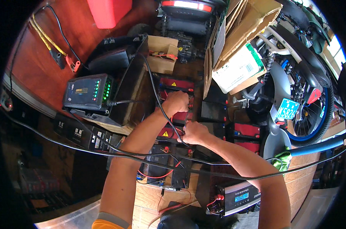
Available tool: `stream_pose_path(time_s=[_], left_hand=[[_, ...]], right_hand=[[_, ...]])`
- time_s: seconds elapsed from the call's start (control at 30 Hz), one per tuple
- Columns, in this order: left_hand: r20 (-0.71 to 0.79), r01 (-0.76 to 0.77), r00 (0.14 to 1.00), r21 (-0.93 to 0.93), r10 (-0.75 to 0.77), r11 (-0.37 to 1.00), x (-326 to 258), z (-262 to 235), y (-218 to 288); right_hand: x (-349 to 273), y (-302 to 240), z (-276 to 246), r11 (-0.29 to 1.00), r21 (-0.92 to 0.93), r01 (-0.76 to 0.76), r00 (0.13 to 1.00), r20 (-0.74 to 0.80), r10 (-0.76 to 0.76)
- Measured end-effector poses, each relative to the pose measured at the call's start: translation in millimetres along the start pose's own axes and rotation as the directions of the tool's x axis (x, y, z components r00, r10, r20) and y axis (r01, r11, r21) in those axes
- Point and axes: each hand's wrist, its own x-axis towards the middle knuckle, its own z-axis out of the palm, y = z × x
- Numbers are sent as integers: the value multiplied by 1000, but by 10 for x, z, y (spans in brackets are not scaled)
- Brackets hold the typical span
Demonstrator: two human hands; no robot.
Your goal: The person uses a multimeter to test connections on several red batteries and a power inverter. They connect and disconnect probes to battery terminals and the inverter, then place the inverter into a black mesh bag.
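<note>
My left hand (175, 102) rests closed on top of a black battery with a red lid (176, 84), gripping something small at its terminals. My right hand (194, 132) is closed on a black cable (153, 89) just below, over another red-topped battery (166, 133). The cable runs up from my right hand to the black charger box with green lights (87, 91) at the left. More black batteries (169, 168) with red and black wires lie between my forearms.
A grey charger with a blue display (239, 197) sits at the lower right. Cardboard boxes (241, 34) stand at the upper right, beside a scooter wheel (314, 114). A red container (108, 11) is at the top. Boxed batteries (85, 135) lie at the left.
</note>
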Motion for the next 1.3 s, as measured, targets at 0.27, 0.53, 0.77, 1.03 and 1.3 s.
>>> stream_pose_path(time_s=[0.27, 0.53, 0.77, 1.03, 1.3], left_hand=[[-115, 8, 993, -16, -9, 1000, 44, 205, -61], [-183, -11, 983, -134, -14, 991, -10, 276, -108], [-380, -14, 921, -245, -83, 969, -55, 7, 78], [95, 17, 975, -934, 202, 356, -343, -385, 360], [36, 42, 919, -999, 393, -7, -1058, -266, 494]], right_hand=[[198, 48, 239, 986, -113, 121, 986, -97, -132], [202, 73, 234, 971, -78, 226, 970, -78, -231], [-118, 117, -79, 982, -44, 183, 968, -168, -188], [-1317, 479, -858, 992, -40, 117, 942, -313, -123], [-3009, 1592, -806, 960, 255, 115, 931, -366, -15]])
